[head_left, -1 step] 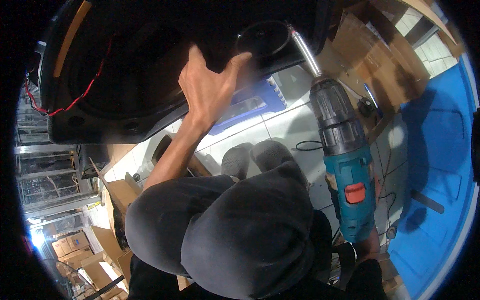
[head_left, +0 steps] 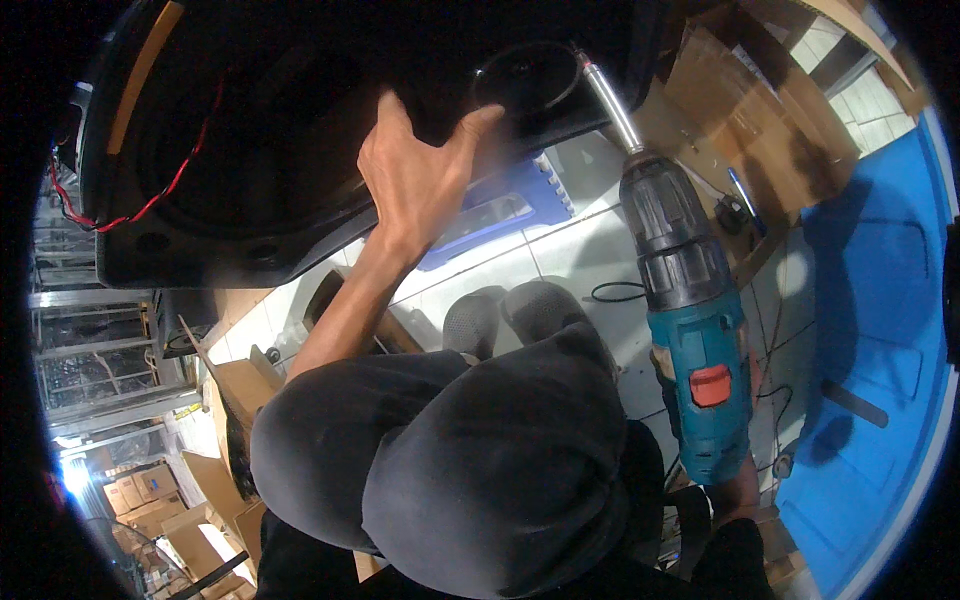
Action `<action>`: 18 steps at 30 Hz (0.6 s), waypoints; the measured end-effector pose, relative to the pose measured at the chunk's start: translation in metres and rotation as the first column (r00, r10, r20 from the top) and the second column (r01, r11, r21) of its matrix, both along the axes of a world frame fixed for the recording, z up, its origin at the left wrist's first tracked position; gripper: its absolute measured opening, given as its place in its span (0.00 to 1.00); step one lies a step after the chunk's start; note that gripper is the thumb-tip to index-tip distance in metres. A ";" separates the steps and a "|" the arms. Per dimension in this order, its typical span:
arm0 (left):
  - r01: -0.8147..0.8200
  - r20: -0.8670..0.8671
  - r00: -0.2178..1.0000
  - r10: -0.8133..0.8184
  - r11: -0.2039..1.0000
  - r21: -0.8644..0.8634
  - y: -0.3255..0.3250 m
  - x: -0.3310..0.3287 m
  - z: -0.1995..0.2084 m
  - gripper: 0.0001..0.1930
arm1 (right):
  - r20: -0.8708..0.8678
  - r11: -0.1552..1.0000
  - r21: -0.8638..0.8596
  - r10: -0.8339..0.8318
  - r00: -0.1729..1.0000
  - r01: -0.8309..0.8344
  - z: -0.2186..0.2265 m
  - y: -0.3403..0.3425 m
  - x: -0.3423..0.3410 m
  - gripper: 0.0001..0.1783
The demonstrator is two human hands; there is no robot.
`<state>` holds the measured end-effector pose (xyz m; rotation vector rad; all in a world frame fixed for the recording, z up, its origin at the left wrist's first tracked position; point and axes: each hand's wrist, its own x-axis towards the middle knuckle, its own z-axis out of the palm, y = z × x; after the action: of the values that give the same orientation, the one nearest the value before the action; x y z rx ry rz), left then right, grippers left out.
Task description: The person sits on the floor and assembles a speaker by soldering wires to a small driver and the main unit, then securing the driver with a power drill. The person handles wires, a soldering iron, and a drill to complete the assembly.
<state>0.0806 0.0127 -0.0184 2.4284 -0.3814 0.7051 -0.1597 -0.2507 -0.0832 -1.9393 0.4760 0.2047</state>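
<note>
Here the left hand point(head_left: 420, 180) presses spread on the black panel point(head_left: 250, 150), right hand point(head_left: 735, 490) gripping the teal drill point(head_left: 690, 330) beside it

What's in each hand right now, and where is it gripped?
The right hand holds the teal cordless drill by its handle at the lower end. The left hand holds nothing; it lies flat against the black speaker cabinet.

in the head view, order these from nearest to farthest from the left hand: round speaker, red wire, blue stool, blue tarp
1. round speaker, at the fingertips of the left hand
2. blue stool, just below the hand
3. red wire, far left
4. blue tarp, far right
</note>
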 end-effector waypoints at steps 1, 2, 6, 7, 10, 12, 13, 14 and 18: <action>0.001 -0.019 1.000 -0.001 1.000 -0.003 0.000 -0.001 0.002 0.46 | 0.000 1.000 0.002 0.000 1.000 0.000 0.000 0.000 0.000 0.32; -0.007 -0.040 0.999 0.007 1.000 -0.005 -0.001 -0.002 0.003 0.44 | 0.000 1.000 0.003 0.001 1.000 -0.001 0.000 0.000 0.001 0.32; -0.042 -0.102 0.994 0.040 0.999 -0.014 -0.005 -0.005 0.008 0.42 | 0.003 1.000 -0.001 -0.001 1.000 0.001 0.001 0.000 0.001 0.32; -0.030 -0.086 0.996 0.028 0.999 -0.026 -0.006 -0.001 0.009 0.42 | 0.006 1.000 0.000 -0.007 1.000 0.007 0.001 0.000 0.003 0.32; -0.018 -0.141 0.990 0.008 0.998 -0.067 -0.005 0.000 0.009 0.43 | -0.001 1.000 -0.004 -0.005 1.000 0.005 0.004 0.000 0.004 0.31; -0.016 -0.094 0.995 0.013 0.999 -0.038 -0.004 0.002 0.007 0.41 | -0.003 1.000 -0.010 -0.008 1.000 0.008 0.004 0.001 0.006 0.31; -0.020 -0.077 0.997 0.018 1.000 -0.017 -0.004 0.003 0.006 0.39 | -0.005 1.000 -0.012 -0.006 1.000 0.006 0.005 0.001 0.007 0.31; 0.010 -0.039 0.999 -0.012 0.998 -0.057 -0.004 0.004 0.005 0.36 | -0.008 1.000 -0.014 -0.004 1.000 0.004 0.005 0.001 0.007 0.31; 0.075 0.031 0.997 -0.072 0.991 -0.114 -0.004 0.007 0.003 0.30 | -0.017 1.000 -0.019 0.003 1.000 -0.003 0.005 0.001 0.007 0.31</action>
<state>0.0871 0.0083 -0.0153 2.2865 -0.4270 0.7083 -0.1525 -0.2496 -0.0786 -1.9578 0.4878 0.2190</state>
